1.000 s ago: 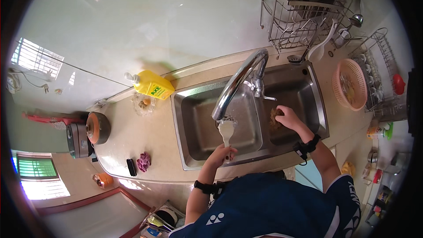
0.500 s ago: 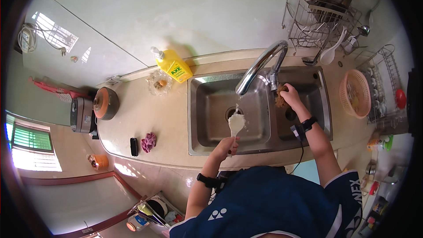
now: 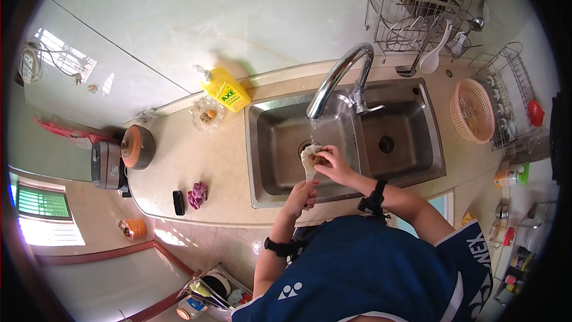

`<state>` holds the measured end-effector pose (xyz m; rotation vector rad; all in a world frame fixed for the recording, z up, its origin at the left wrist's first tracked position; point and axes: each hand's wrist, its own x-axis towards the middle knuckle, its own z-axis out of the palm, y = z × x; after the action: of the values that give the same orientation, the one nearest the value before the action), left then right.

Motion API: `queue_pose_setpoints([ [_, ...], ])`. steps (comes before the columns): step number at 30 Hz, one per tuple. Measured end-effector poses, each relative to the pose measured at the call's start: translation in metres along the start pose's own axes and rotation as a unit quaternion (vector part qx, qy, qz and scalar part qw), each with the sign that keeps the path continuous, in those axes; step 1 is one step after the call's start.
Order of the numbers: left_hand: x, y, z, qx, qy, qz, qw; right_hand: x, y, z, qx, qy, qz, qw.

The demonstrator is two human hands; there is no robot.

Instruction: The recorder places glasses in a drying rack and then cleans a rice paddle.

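A white rice paddle (image 3: 309,171) was held over the left basin of the sink (image 3: 251,161), its head pointed away from the sink's front edge. White matter was seen on the head; whether it was foam or food could not be told. A brown scrubber (image 3: 320,159) was pressed against the right side of the head. The handle was gripped in the left hand (image 3: 300,198), whose fingers were closed around it above the sink's front rim. The scrubber was pinched in the right hand (image 3: 335,166), which was reached across from the sink's right side. From the tap (image 3: 329,83), mounted behind the sink, a thin stream of water (image 3: 313,125) was let down toward the paddle's tip.

By all appearances, the scrubbing of the paddle's head under running water was the step in hand. For the next move, it was judged, the handle needed to be kept steady while the scrubber was rubbed along the head, with the far face turned up afterwards for the same treatment.

A yellow bottle (image 3: 226,89) and a clear dish (image 3: 200,120) were placed by the sink's back left corner. A purple cloth (image 3: 197,195) was left further left of the sink, and a pink basket (image 3: 456,113) was set to the sink's right.
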<state>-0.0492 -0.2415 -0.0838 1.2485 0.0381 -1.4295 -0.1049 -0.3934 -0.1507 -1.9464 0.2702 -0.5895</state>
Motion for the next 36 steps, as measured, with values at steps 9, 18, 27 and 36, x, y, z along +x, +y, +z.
queue_pose_setpoints([
  [9, 0.001, -0.003, 0.013, -0.019, -0.028, -0.018, 0.999, 0.004, -0.016, 0.008, 0.283, 0.104, 0.338, 0.891],
  [18, 0.006, 0.005, 0.013, 0.026, -0.009, -0.01, 1.0, 0.034, 0.015, 0.011, 0.056, 0.075, 0.242, 0.966],
  [27, 0.009, 0.009, 0.004, 0.029, -0.02, -0.016, 0.999, 0.041, 0.022, 0.01, 0.038, 0.043, 0.243, 0.968],
  [36, 0.002, 0.007, -0.005, 0.046, -0.085, -0.048, 0.994, 0.046, 0.047, -0.025, 0.145, 0.143, 0.373, 0.905],
])
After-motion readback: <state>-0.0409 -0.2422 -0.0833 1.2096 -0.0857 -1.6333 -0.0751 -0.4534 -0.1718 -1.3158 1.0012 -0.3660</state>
